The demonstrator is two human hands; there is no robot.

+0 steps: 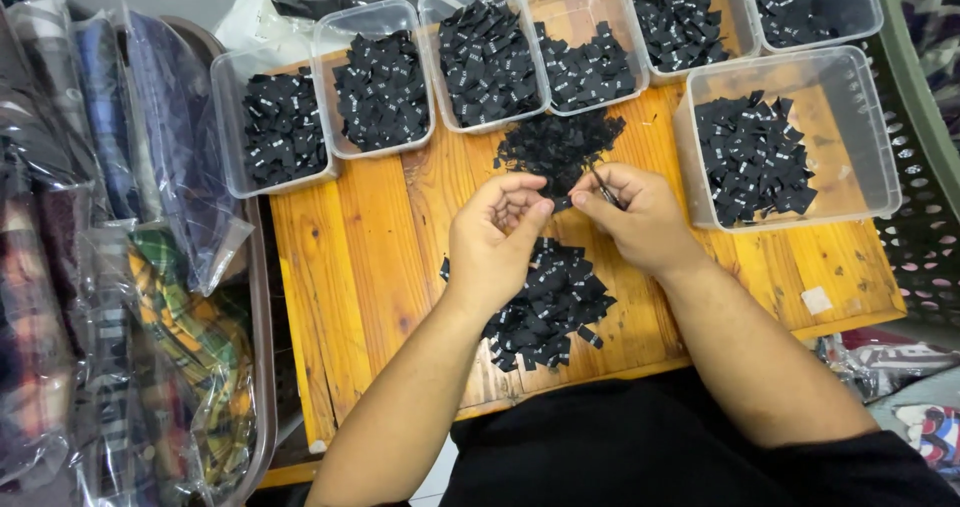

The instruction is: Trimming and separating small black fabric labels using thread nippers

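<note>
Over a wooden table [370, 257], my left hand [497, 237] and my right hand [637, 217] meet, fingertips pinching a small black fabric label [560, 203] between them. My right hand also grips a thin dark metal tool [603, 187], probably small snips. A loose pile of black labels [555, 145] lies just beyond my fingers. A second pile of black labels [550, 307] lies under my left wrist, near the table's front edge.
Several clear plastic tubs of black labels line the table's far side, such as one tub [280, 127] at the left and another [770, 147] at the right. Bagged folded garments [150, 267] fill a bin at the left. A perforated basket [930, 147] stands at the right.
</note>
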